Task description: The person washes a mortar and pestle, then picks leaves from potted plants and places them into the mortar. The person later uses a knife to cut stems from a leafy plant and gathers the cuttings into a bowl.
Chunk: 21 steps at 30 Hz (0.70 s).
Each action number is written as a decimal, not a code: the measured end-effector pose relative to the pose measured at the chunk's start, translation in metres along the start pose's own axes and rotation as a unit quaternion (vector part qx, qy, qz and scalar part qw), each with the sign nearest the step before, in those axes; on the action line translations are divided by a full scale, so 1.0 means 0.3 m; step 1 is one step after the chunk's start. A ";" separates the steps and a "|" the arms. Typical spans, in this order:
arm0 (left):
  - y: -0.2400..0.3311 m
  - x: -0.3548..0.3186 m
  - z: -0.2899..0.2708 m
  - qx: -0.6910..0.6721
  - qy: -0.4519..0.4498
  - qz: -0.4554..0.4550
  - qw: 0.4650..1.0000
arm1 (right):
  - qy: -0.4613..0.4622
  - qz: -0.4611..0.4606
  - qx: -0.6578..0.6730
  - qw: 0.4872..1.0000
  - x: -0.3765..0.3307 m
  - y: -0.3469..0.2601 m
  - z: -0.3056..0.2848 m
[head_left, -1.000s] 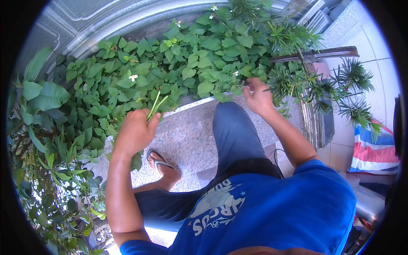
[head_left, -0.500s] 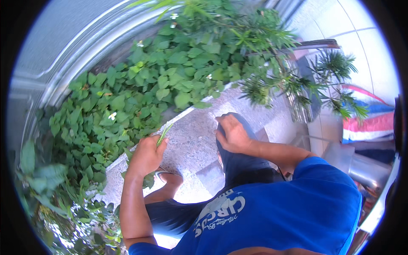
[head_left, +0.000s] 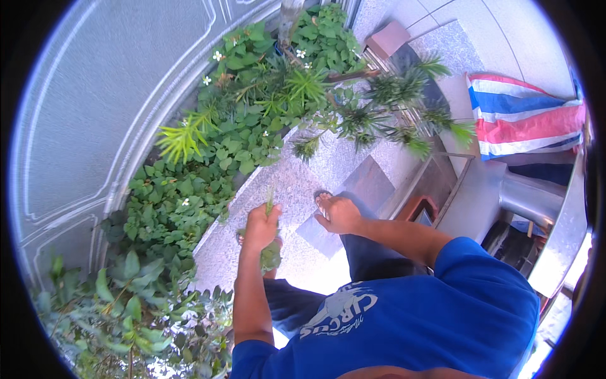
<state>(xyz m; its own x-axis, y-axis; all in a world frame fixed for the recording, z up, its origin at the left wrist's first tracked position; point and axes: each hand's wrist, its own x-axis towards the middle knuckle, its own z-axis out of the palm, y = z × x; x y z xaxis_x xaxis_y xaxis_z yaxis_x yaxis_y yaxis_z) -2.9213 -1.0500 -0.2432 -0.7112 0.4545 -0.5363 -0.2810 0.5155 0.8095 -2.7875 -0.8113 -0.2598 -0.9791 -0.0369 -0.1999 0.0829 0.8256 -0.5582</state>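
Observation:
My left hand is closed round a thin bunch of green stems, whose ends stick up above the thumb. Broad green leaves hang below that fist, beside the wrist. To its right, my right hand is held over the paving near my sandalled foot. Its thumb and forefinger stand apart and nothing shows between them; the other fingers are partly hidden by the back of the hand.
A dense bed of leafy plants with small white flowers runs along the grey wall. Spiky branches reach over the stone paving. At right are a striped sheet and a metal pipe; bushes fill the lower left.
My view has swung, with the plant bed now farther left and more paving and wall in sight. My left hand still grips the stems. My right hand has come off the knee area.

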 end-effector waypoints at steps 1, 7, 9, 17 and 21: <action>0.097 -0.046 0.005 -0.015 -0.018 -0.025 0.999 | 0.022 0.002 0.008 1.000 -0.022 0.006 -0.009; 0.387 -0.266 -0.057 0.102 -0.060 -0.029 0.993 | -0.143 0.172 0.098 0.970 -0.170 -0.025 -0.078; 0.558 -0.366 -0.097 0.001 -0.045 -0.078 0.996 | -0.153 0.186 0.107 0.965 -0.218 -0.072 -0.114; 0.854 -0.409 -0.267 -0.406 0.081 -0.072 0.907 | -0.102 0.230 0.271 0.929 -0.309 -0.241 -0.443; 0.939 -0.345 -0.319 -0.541 -0.032 -0.002 0.841 | 0.031 0.238 0.350 0.905 -0.291 -0.369 -0.649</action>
<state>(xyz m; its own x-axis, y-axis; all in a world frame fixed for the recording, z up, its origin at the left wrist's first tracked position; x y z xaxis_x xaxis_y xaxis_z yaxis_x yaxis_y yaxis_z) -2.9885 -1.0215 0.0633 -0.6831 0.5102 -0.5226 -0.7287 -0.4292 0.5336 -2.7472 -0.7899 -0.0237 -0.8082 0.2795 -0.5184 0.5744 0.1798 -0.7986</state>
